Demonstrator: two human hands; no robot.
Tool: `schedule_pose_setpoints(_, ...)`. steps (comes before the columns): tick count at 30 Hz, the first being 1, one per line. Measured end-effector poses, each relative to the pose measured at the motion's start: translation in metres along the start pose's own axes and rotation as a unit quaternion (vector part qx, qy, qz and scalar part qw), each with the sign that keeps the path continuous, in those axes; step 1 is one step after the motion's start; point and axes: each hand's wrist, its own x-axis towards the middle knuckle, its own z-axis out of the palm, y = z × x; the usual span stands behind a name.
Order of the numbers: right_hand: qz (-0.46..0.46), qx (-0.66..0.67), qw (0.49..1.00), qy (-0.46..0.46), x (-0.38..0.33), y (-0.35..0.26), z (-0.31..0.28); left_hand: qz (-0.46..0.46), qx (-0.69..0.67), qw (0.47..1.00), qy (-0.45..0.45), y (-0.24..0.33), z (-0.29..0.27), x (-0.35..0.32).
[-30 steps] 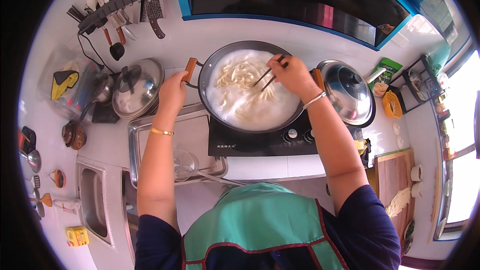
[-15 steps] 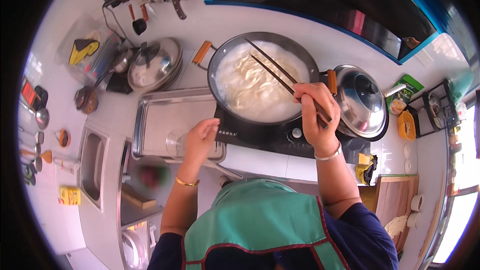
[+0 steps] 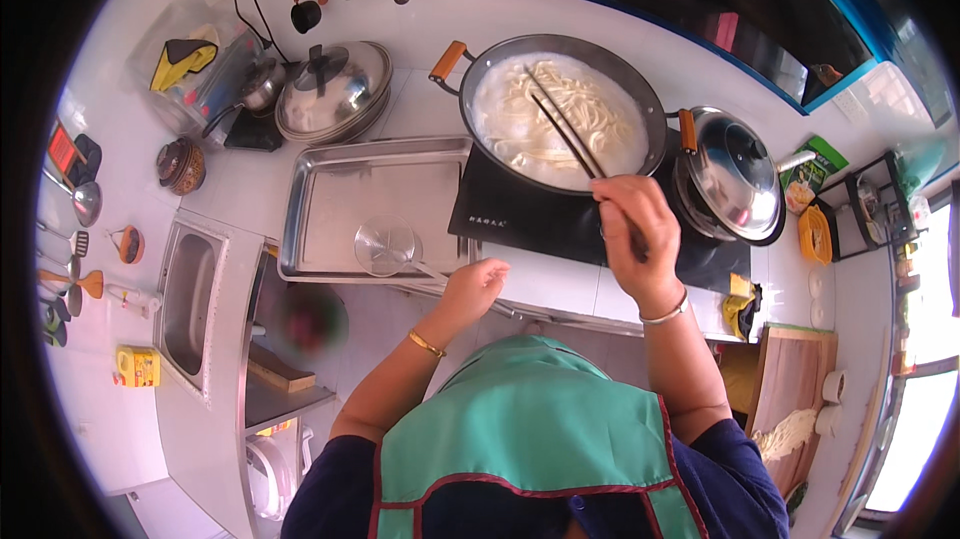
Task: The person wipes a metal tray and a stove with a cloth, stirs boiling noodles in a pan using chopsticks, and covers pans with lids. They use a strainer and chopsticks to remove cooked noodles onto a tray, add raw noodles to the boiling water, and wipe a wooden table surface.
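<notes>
Right hand [image 3: 640, 234] closed round a pair of dark chopsticks [image 3: 573, 137], thumb and fingers wrapped, butt ends poking out under the palm. Sticks slant forward and left from the grip, out over the noodles [image 3: 605, 104]; from where I stand, can't tell whether the tips dip in or just hover. Noodles sit in cloudy white liquid inside a wide dark pan [image 3: 655, 124] with wooden-grip handles, just ahead and left of the grip. Under the pan, a black cooktop [image 3: 500, 204]; the gripping hand is over its front part. Left of the grip and a bit nearer the body, left hand [image 3: 474, 287], fingers loosely curled, by the handle of a round skimmer [image 3: 386, 245]; can't tell if it grasps that handle. Skimmer head is over a metal tray [image 3: 335, 204], further left of the grip. Just right of the grip and slightly ahead: second pan with a shiny domed lid [image 3: 735, 179]. Past that, yellow basket [image 3: 816, 234], green packet [image 3: 815, 171]. Right of the grip, nearer the body: yellow-and-black cloth [image 3: 742, 307], then a wooden board [image 3: 785, 364] with pale strands [image 3: 785, 434] on it. Far left and ahead of the grip, another lidded pot [image 3: 350, 94].
</notes>
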Motion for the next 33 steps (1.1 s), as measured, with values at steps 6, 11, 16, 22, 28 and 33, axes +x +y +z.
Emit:
schedule_pose_setpoints(6, -0.15, 0.052, 0.986, -0.046, -0.02, -0.001, 0.047, 0.042, -0.048, 0.997, 0.038, -0.007, -0.01, 0.002)
schedule_pose_setpoints(11, -0.039, 0.122, 0.982, -0.135, -0.065, -0.008, 0.104, -0.093, -0.131, 0.985, 0.06, -0.045, -0.019, -0.022)
schedule_pose_setpoints(16, 0.003, 0.076, 0.976, -0.203, -0.126, 0.044, 0.162, -0.412, -0.386, 0.822, 0.069, -0.107, 0.015, -0.057)
schedule_pose_setpoints(22, -0.016, 0.038, 0.974, -0.221, -0.151, 0.042, 0.187, -0.213, -0.648, 0.731, 0.029, -0.16, 0.054, -0.049)
schedule_pose_setpoints(28, 0.002, 0.056, 0.975, -0.215, -0.133, 0.016, 0.173, -0.209, -0.541, 0.772, 0.261, -0.083, 0.01, -0.087)
schedule_pose_setpoints(33, -0.043, 0.147, 0.985, -0.086, -0.059, -0.025, 0.106, -0.092, -0.376, 0.886, 0.256, -0.015, -0.051, -0.111)
